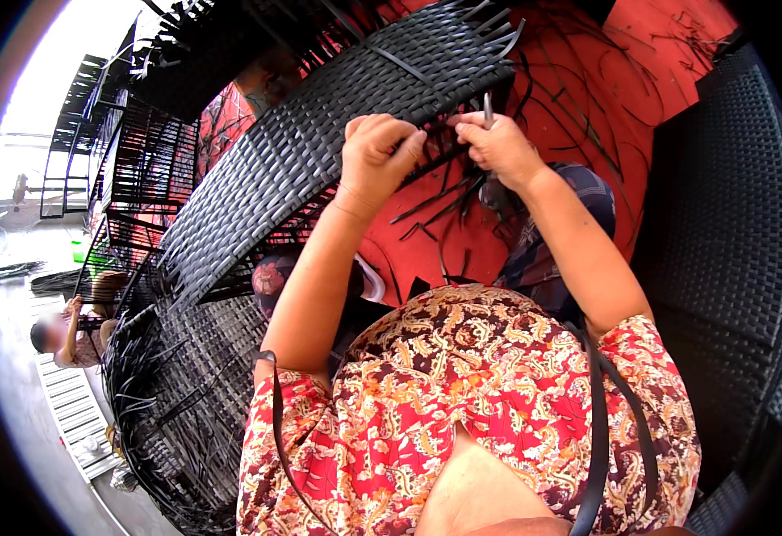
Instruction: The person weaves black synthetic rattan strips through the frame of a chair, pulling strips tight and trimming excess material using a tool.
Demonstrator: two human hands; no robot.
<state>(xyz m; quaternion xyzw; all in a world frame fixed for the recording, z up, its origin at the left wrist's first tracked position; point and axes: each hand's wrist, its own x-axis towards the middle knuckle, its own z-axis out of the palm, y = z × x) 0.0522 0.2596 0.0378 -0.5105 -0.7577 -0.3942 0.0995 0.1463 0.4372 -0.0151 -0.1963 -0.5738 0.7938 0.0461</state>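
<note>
A large black and grey woven wicker panel (319,147) slants across the upper middle, loose strip ends sticking out at its far right. My left hand (379,154) is closed at the panel's lower edge, thumb against the fingers; what it pinches there is too small to make out. Just to its right, my right hand (501,150) is closed round a metal tool (488,109) whose shiny grey end points up past the fingers; the grip hides its kind. Fingertips of both hands come close together along the edge.
Cut black strips (587,107) lie scattered on the red floor covering (426,255). A round woven piece (194,393) with loose ends stands at lower left, dark frames (141,170) behind it. A tall woven panel (721,241) rises at right. Another person (69,339) sits far left.
</note>
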